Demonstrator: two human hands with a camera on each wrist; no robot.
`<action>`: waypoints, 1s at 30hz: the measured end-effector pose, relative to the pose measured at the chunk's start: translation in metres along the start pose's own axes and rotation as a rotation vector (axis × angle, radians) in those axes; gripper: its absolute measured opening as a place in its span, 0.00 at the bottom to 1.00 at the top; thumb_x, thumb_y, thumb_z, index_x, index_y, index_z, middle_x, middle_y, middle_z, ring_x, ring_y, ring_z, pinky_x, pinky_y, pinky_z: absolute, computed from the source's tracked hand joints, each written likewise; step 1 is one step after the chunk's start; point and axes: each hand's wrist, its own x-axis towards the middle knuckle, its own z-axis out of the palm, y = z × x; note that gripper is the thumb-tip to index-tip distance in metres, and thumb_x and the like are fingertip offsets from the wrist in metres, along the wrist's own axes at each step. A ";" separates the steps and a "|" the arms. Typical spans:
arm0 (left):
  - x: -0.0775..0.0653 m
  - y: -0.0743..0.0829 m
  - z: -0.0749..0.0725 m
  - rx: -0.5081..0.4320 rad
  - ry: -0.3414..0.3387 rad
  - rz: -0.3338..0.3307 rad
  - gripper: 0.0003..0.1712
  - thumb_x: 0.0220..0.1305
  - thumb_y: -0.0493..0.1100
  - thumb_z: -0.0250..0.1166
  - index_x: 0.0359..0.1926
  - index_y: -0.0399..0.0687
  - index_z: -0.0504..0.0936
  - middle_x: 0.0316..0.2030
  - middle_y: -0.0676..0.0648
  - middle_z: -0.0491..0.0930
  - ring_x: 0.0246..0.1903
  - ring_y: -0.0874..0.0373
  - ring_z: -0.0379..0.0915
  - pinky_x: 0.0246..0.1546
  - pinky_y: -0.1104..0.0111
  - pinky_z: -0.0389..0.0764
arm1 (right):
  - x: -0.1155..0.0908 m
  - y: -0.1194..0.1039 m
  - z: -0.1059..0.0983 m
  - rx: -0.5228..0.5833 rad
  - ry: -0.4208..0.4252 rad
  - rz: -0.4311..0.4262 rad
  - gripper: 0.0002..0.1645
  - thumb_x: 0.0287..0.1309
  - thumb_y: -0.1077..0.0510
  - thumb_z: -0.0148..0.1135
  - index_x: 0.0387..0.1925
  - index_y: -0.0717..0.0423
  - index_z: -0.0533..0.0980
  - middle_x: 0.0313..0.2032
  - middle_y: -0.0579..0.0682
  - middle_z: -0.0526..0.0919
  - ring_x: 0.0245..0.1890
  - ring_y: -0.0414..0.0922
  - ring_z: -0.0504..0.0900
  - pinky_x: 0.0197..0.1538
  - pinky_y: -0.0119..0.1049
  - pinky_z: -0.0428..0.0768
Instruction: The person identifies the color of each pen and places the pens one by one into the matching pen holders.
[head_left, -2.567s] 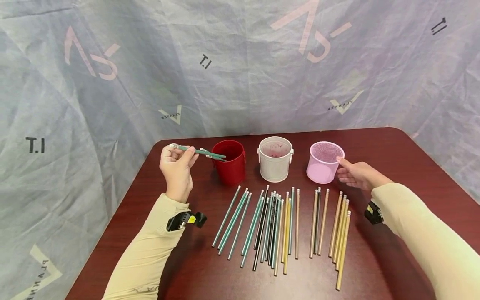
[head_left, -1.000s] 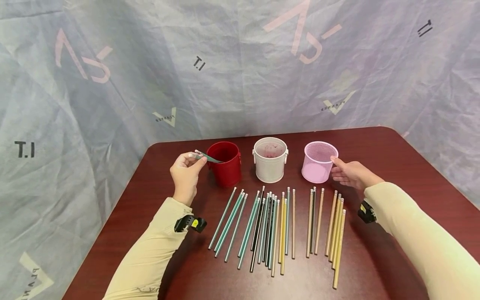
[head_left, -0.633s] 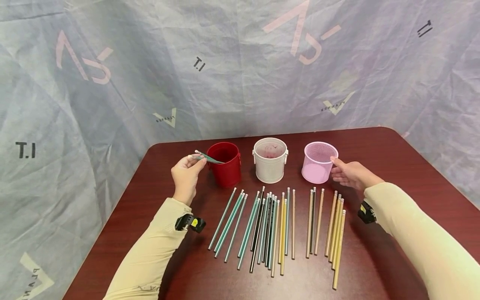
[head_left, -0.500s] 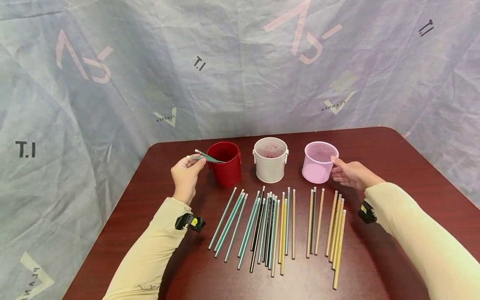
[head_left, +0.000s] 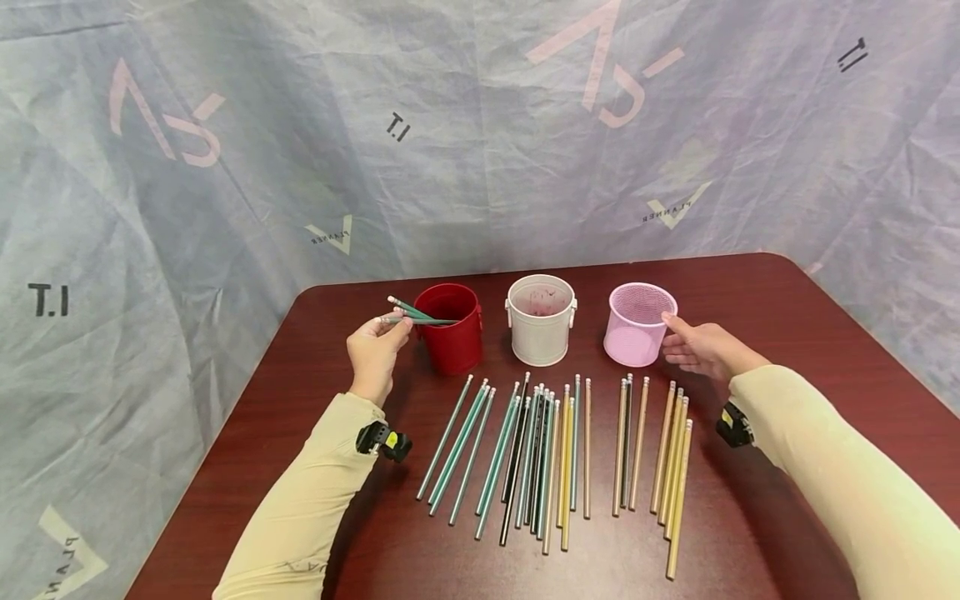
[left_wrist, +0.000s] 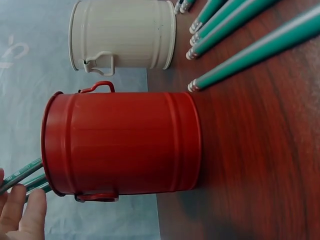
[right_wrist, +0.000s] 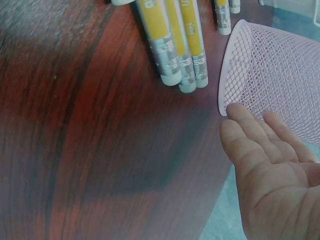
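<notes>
My left hand (head_left: 372,354) is at the left rim of a red metal bucket (head_left: 453,350), pinching a green pencil (head_left: 438,321) near its eraser end. The pencil lies almost level, its far end over the bucket's mouth. Behind it, other green pencils (head_left: 405,307) lean out of the bucket with their erasers up. The left wrist view shows the fingertips (left_wrist: 34,210) beside the pencils at the bucket's mouth. On the right, my right hand (head_left: 708,346) rests against a pink mesh cup (head_left: 633,343), thumb at the rim and fingers extended along its side.
Between the bucket and cup stands a white metal bucket (head_left: 540,337) with side handles. In front lie several green pencils (head_left: 463,450), black pencils (head_left: 516,467) and yellow-gold pencils (head_left: 675,500), erasers facing the containers. A printed grey cloth (head_left: 480,167) hangs behind the dark red table (head_left: 262,433).
The left hand has moved right to the red bucket. Its pencil has swung to nearly level over the mouth, apart from those leaning in the bucket. The right hand stays at the cup.
</notes>
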 end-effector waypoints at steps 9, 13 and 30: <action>0.002 -0.001 -0.005 0.085 -0.053 -0.088 0.15 0.60 0.31 0.64 0.46 0.24 0.79 0.26 0.51 0.82 0.28 0.58 0.82 0.35 0.67 0.83 | 0.000 0.001 -0.002 0.003 0.000 -0.005 0.53 0.69 0.33 0.28 0.64 0.85 0.49 0.64 0.77 0.55 0.65 0.64 0.61 0.65 0.54 0.62; 0.000 -0.004 -0.010 0.162 -0.153 -0.159 0.15 0.62 0.33 0.64 0.46 0.24 0.79 0.30 0.46 0.84 0.25 0.61 0.81 0.34 0.68 0.83 | 0.000 0.001 -0.002 0.006 -0.010 -0.008 0.53 0.69 0.34 0.27 0.64 0.85 0.48 0.64 0.77 0.53 0.65 0.64 0.62 0.65 0.54 0.61; -0.038 -0.022 0.012 1.294 -0.835 0.129 0.28 0.53 0.43 0.72 0.06 0.49 0.65 0.06 0.55 0.57 0.12 0.63 0.50 0.13 0.72 0.55 | 0.004 0.003 0.000 0.032 -0.020 -0.007 0.53 0.69 0.34 0.26 0.64 0.84 0.47 0.64 0.77 0.52 0.66 0.67 0.55 0.66 0.55 0.59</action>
